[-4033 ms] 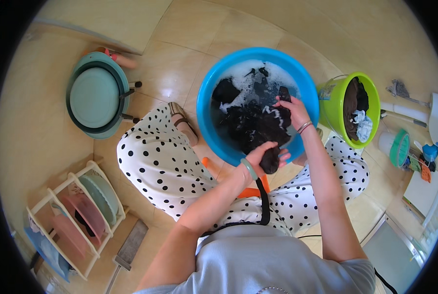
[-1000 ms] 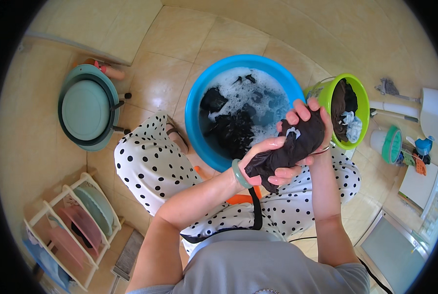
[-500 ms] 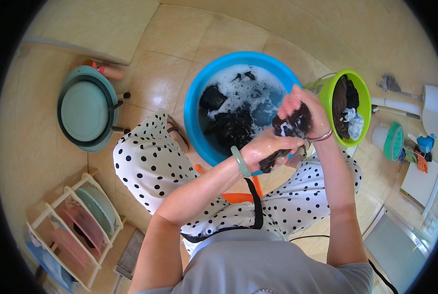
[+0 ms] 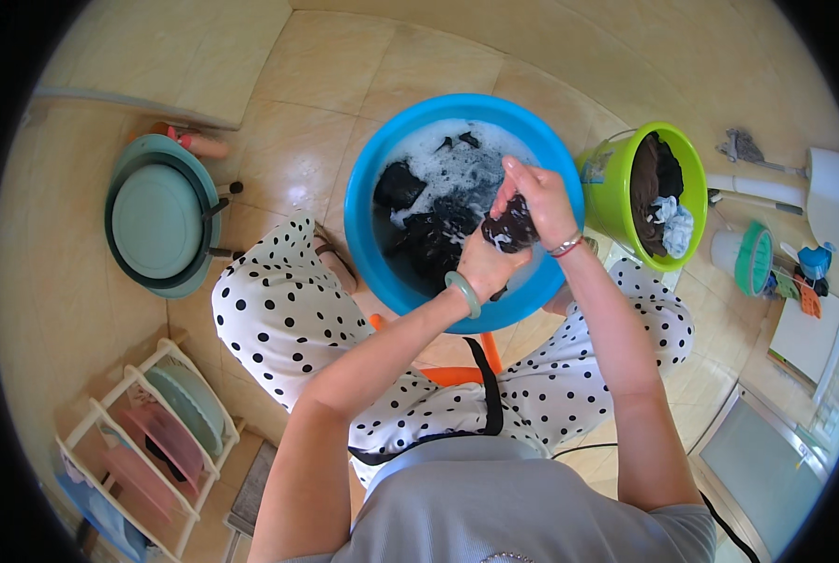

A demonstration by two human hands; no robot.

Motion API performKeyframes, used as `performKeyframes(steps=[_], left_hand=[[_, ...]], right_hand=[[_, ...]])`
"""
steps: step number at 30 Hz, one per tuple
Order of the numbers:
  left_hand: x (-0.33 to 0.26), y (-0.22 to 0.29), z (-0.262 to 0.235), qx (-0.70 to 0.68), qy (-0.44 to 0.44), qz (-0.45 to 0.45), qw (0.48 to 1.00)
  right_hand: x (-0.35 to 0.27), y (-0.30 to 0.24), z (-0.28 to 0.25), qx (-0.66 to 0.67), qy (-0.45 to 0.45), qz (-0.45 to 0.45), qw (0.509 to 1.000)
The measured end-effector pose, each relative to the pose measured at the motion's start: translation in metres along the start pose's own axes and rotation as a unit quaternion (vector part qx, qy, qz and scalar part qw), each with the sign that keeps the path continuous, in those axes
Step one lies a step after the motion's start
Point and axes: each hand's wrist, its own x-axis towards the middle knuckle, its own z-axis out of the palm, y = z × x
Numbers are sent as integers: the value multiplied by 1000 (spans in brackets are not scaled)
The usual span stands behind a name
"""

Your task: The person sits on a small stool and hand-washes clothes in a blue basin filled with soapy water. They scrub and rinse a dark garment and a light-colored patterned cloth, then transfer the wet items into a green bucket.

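Note:
A wet dark garment (image 4: pixel 510 227), bunched up with suds on it, is between my two hands over the right side of a blue basin (image 4: pixel 367 272). My left hand (image 4: pixel 488 266), a pale green bangle at its wrist, is closed round the lower part of the bunch. From the right, my right hand (image 4: pixel 549 206) presses against the upper part, its fingers bent over the cloth. Below them the basin holds foamy water (image 4: pixel 447 169) with more black clothes (image 4: pixel 429 246) soaking in it. The garment's kind cannot be made out.
A lime green bucket (image 4: pixel 616 178) of dark and light blue clothes stands right of the basin. Stacked green basins (image 4: pixel 157 216) are at the left, a white rack (image 4: pixel 187 525) with basins at lower left. An orange stool (image 4: pixel 452 376) shows between my knees. A small bin (image 4: pixel 729 251) stands far right.
Both hands have moved left and inward over the basin with the dark garment. The bunch looks more compact, and its hanging end has come in over the basin.

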Motion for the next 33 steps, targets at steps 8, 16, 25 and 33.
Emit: performKeyframes(steps=[8,16,25,33], left_hand=[[15,-3,-21,206,103,68,971],[32,25,-56,-301,-146,-206,919],[35,50,-35,-116,-47,-17,992],[49,80,35,-161,-165,17,973]], right_hand=[[7,18,-23,-133,46,4,990],[-15,-17,-79,124,-77,42,988],[-36,-23,-74,-212,162,-187,945],[-70,-78,-87,-231,249,-230,912]])
